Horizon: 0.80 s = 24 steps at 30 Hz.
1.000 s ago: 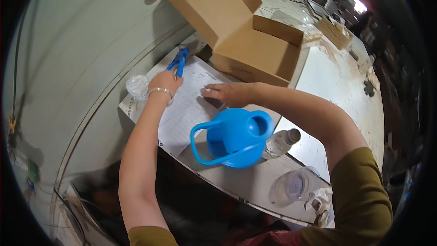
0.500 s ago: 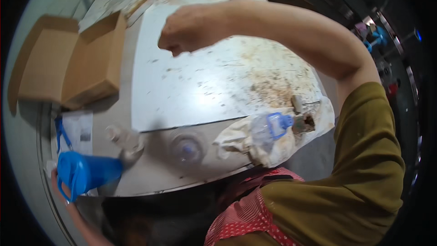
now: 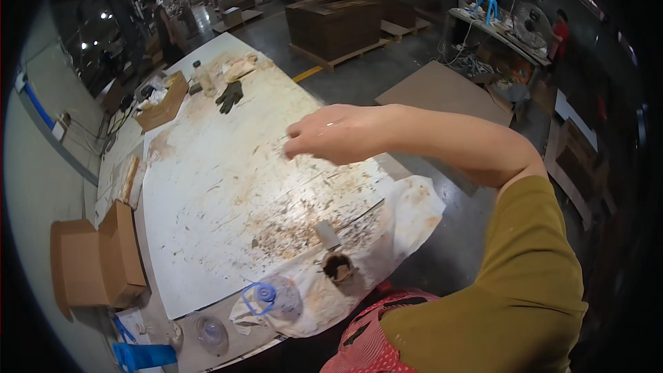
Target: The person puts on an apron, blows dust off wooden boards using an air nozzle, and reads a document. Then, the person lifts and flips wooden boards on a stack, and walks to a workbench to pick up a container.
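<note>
My right hand (image 3: 331, 135) is held above the middle of the stained white board (image 3: 200, 200), its arm bent across from the right. Its fingers are curled together, and whatever they may hold is hidden. My left hand is out of view. A blue plastic jug (image 3: 145, 355) lies at the near left edge. Beside it stands a clear round container (image 3: 208, 333). On a stained cloth (image 3: 324, 311) at the near edge sit a clear plastic bottle with a blue handle (image 3: 280, 298) and a dirty open tin (image 3: 340, 269). A small grey block (image 3: 327, 233) lies just beyond the tin.
An open cardboard box (image 3: 103, 255) stands at the left. Farther along the table are a dark glove (image 3: 229, 97) and a box of odds and ends (image 3: 162, 103). Large brown stacks on pallets (image 3: 331, 31), a cluttered workbench (image 3: 497, 34) and people fill the background.
The view has swung up and to the right, so more of the room shows. My left hand, earlier at the blue jug's handle, has left the picture. My right hand remains raised over the board.
</note>
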Motion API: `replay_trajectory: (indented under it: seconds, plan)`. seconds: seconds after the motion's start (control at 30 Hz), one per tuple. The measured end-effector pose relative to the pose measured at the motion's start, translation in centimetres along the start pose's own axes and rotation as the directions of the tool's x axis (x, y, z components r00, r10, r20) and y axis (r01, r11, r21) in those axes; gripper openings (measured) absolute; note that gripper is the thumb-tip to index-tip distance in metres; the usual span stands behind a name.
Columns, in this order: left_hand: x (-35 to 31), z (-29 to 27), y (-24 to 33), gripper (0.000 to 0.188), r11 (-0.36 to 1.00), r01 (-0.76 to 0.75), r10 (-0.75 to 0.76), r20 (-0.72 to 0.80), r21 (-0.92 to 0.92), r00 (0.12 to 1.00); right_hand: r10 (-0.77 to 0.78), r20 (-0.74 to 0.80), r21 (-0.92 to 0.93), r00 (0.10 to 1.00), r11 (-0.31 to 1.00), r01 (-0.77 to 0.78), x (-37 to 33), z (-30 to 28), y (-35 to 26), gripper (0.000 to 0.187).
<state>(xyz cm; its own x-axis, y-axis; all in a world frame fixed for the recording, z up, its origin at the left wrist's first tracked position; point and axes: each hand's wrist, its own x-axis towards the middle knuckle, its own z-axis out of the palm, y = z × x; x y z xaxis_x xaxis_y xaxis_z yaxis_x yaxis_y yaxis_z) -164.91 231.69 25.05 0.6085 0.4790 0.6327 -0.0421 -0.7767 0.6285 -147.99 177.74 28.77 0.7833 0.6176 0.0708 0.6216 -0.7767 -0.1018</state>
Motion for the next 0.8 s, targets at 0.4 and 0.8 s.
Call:
replay_trajectory:
  seconds: [0.4,0.8]
  plan:
    - [-1.7,7.1,8.3,0.009,0.857,-0.218,0.285,0.077,-0.466,0.956,0.82,0.293,0.348,0.492,0.388,-0.853,-34.2,16.9,8.1,0.017]
    - [-5.8,11.8,24.6,0.019,0.826,-0.105,0.269,0.224,-0.553,0.937,0.728,0.66,0.188,0.185,0.079,-0.979,-51.5,28.9,14.5,0.012]
